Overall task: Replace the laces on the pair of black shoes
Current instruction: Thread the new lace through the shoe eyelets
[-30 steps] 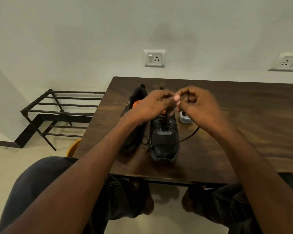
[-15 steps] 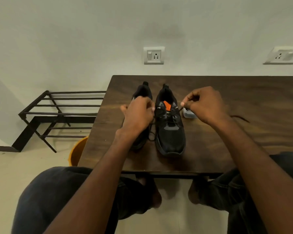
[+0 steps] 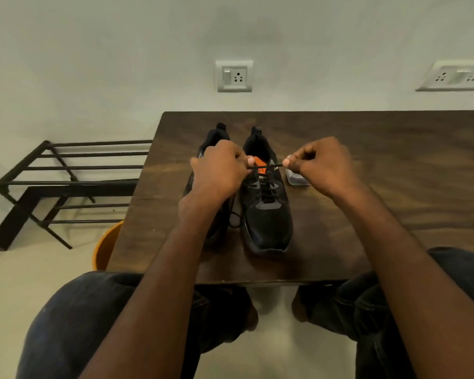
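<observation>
Pointing toes toward the person, black shoes lie lengthwise.

Surface materials at the lacing bench.
Table: dark wood grain, smooth with a soft sheen. Right shoe: matt black knit cloth, grey panels, orange tongue patch. Lace: thin black cord. Rack: matt black metal bars. Wall socket: smooth pale plastic. Bucket: glossy orange plastic.

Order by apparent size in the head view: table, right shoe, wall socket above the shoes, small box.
1. table
2. right shoe
3. wall socket
4. small box, partly hidden by the right hand, so unsure
</observation>
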Demonstrator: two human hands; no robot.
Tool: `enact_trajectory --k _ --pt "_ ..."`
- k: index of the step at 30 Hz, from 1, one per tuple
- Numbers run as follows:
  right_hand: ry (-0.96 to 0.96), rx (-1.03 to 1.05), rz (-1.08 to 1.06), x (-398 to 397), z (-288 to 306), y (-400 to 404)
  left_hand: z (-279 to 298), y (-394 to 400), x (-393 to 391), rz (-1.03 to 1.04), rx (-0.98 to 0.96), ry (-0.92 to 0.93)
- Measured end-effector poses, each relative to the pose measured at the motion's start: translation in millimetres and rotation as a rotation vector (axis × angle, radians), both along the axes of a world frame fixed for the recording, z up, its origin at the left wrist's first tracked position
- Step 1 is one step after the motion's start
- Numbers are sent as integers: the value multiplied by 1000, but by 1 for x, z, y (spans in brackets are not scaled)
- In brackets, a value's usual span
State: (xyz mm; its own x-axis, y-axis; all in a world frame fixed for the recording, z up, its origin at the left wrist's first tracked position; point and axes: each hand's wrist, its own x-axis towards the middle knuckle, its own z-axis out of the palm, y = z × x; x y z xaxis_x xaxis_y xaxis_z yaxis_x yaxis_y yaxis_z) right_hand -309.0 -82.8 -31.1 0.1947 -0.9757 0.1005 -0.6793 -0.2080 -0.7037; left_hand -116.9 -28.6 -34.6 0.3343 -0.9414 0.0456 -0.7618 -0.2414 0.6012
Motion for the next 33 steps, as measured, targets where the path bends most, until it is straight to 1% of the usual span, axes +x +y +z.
enact_trajectory --k 1,2,4,5,7,9,11,14,17,18,21,25,27,29,31,33 --pt "10 21 0 -1 1 -3 2 3 4 15 40 -59" --pt "27 38 17 -2 1 -4 3 5 8 11 75 -81" --pt "122 48 130 2 4 -5 5 10 10 -28 99 -65" --pt "174 53 203 5 8 -6 5 12 10 -67 85 -30" --pt "210 74 331 13 17 -7 4 13 6 -173 11 129" --pt "160 103 410 21 23 -9 2 11 1 -258 -22 300" --pt "120 104 439 27 25 -11 3 11 -2 -306 10 370" --pt "202 53 473 33 27 -13 6 11 2 -296 28 318" --pt "351 24 511 32 31 -19 8 9 13 -241 85 164" --pt "367 12 503 30 31 -23 8 8 16 -228 100 146" --pt "287 12 437 18 21 -28 10 9 18 -240 118 131" --pt "370 18 493 10 13 -21 11 2 5 -285 166 45" --pt "317 5 477 8 12 -19 13 -5 -3 -311 150 90" --pt "214 4 422 7 11 -20 15 -9 -8 -342 144 260" --pt "78 53 353 5 10 -21 15 -9 -10 -342 133 420" --pt "-50 126 294 4 12 -21 12 -9 -13 -313 118 488"
